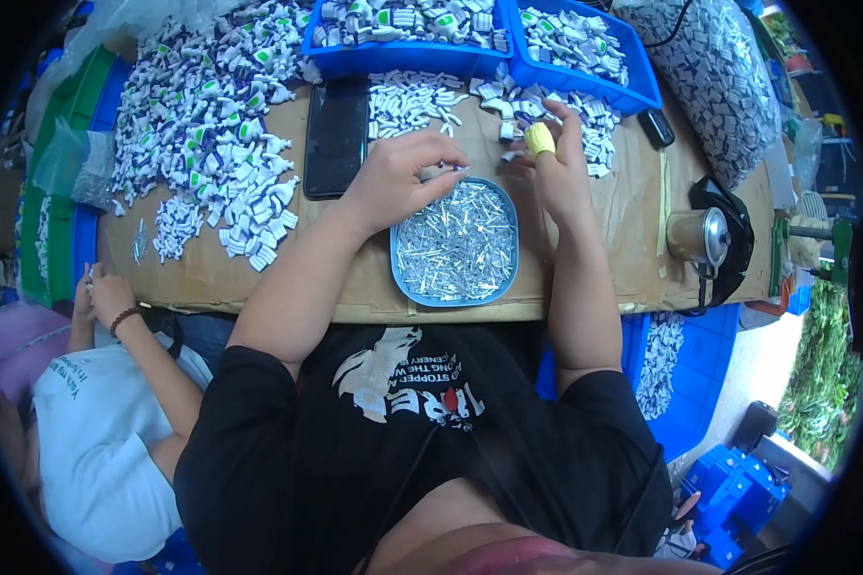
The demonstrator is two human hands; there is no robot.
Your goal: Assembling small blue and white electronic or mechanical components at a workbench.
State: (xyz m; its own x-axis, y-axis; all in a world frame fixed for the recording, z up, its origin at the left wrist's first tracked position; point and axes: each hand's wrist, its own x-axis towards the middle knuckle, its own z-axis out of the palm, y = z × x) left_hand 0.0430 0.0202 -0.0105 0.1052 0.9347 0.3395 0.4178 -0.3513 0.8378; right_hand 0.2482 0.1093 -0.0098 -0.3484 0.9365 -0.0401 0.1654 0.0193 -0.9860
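Observation:
My left hand (pixel 400 175) hovers at the far left rim of a blue tray (pixel 401 276) filled with thin metal pins; its fingertips are pinched together on what looks like a small pin. My right hand (pixel 553 161), with a yellow cot on one finger, rests beyond the tray's far right corner and pinches a small white plastic part (pixel 514 154). Loose white plastic parts (pixel 408 100) lie just past both hands.
A black phone (pixel 337 137) lies left of my left hand. A big heap of white and green parts (pixel 211 115) covers the left of the cardboard-topped table. Two blue bins (pixel 403 59) stand at the back. A metal cup (pixel 700 235) is right. Another person's hand (pixel 105 297) works at left.

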